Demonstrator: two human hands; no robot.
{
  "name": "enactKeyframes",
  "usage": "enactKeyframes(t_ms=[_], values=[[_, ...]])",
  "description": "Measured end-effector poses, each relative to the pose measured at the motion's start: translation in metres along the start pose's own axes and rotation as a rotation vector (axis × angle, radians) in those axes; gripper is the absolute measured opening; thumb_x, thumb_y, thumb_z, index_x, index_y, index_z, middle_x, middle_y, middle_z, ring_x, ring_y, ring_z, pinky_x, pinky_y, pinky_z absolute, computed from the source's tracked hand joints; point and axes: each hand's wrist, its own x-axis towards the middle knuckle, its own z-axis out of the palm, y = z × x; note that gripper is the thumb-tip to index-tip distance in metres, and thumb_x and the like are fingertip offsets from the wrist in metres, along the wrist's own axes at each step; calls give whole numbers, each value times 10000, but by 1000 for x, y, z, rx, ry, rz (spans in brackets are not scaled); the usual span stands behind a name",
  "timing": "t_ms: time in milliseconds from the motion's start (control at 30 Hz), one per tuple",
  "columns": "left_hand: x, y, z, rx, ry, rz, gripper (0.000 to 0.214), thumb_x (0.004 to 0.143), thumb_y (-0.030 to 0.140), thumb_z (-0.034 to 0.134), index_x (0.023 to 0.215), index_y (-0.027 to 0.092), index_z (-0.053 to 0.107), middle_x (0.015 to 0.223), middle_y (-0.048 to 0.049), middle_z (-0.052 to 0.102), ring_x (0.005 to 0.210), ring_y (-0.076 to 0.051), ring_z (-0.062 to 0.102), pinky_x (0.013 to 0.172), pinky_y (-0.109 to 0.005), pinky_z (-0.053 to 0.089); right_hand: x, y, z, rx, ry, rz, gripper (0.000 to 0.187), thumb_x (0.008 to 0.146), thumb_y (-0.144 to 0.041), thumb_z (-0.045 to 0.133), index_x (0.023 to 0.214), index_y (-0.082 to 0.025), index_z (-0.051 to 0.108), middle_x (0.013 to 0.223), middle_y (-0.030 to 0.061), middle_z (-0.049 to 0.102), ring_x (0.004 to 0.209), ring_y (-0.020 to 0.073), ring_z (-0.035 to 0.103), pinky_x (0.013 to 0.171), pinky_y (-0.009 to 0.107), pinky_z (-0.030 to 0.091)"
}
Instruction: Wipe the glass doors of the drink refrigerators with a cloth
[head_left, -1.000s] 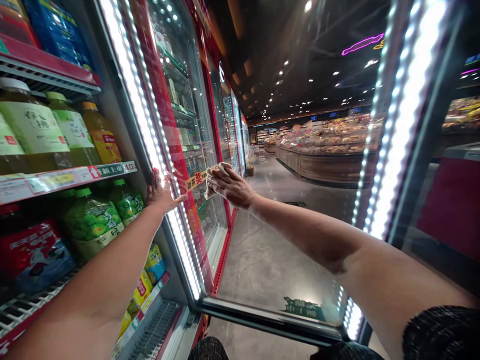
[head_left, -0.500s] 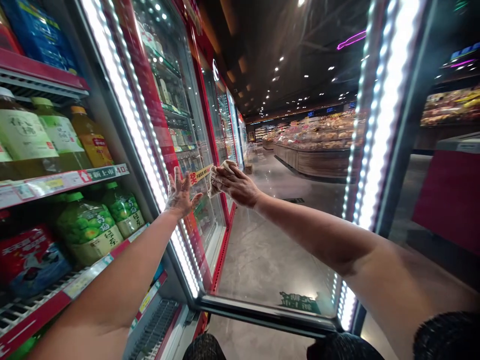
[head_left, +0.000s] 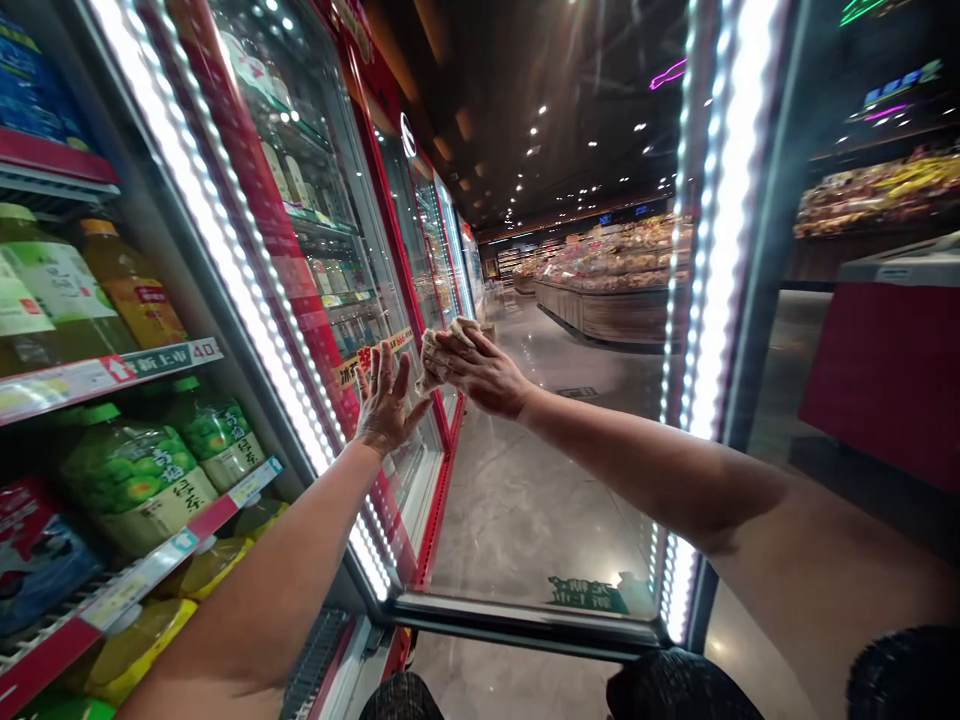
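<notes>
Hands: our right hand (head_left: 486,374) grips a crumpled cloth (head_left: 430,362) against the glass door (head_left: 517,500); our left hand (head_left: 387,412) is splayed and released, its contact with the pane unclear to us.
Cloth: partly hidden under our right fingers.
Shelves: green-capped bottles (head_left: 139,470) at left; yellow packages (head_left: 142,645) below, cut by our left forearm (head_left: 277,590).
Aisle: a wood-sided display counter (head_left: 600,308), its goods too small to make out.
</notes>
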Motion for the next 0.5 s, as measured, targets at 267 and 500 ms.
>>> enactKeyframes(t_ms=[267, 500], values=[[1, 10, -3, -4, -51, -96, 936, 935, 596, 519, 1656, 169, 103, 1718, -129, -108, 1573, -304, -170, 1272, -591, -14, -23, 2, -13, 33, 23, 112, 541, 1018, -150, 498, 1533, -312, 463, 1581, 19, 470, 1523, 216, 354, 1302, 519, 239], [-2, 17, 4, -42, -18, -117, 974, 943, 574, 516, 1655, 171, -14, 1705, -109, -179, 1561, -310, -204, 1275, -598, -3, -32, 20, -35, -42, 22, 116, 513, 1025, -159, 491, 1518, -301, 487, 1579, 10, 479, 1524, 230, 353, 1299, 512, 252]])
